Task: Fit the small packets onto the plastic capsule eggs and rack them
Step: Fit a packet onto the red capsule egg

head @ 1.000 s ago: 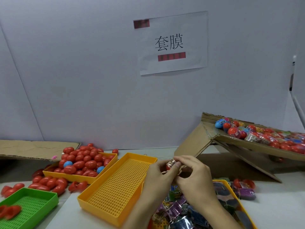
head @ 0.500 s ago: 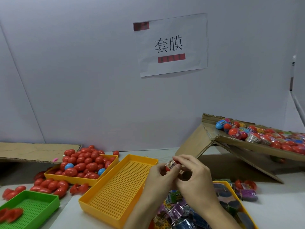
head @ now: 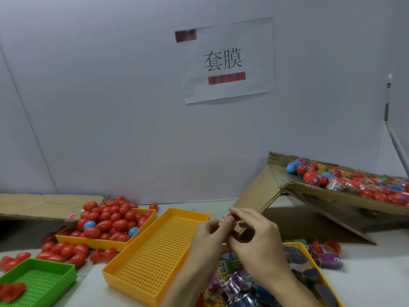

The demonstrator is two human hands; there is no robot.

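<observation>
Fitting step in progress: red capsule egg (head: 230,215) w/ packet (head: 222,219) half on is pinched btwn left hand (head: 210,237) & right hand (head: 257,235), both clamped on it above bench centre; next, packet to be seated fully, then egg racked in cardboard rack (head: 332,193) at right edge.

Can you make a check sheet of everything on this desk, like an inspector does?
Surface: pale table, partly covered.
Job's things: red egg with packet held in both hands; bare eggs heaped in yellow tray; packets in tray; finished eggs in tilted cardboard box.
Clutter: loose eggs; yellow mesh tray; green tray.
Hands: left hand and right hand pinch the egg.
Cables: nothing seen.
Surroundings: wall sign; flat cardboard.
</observation>
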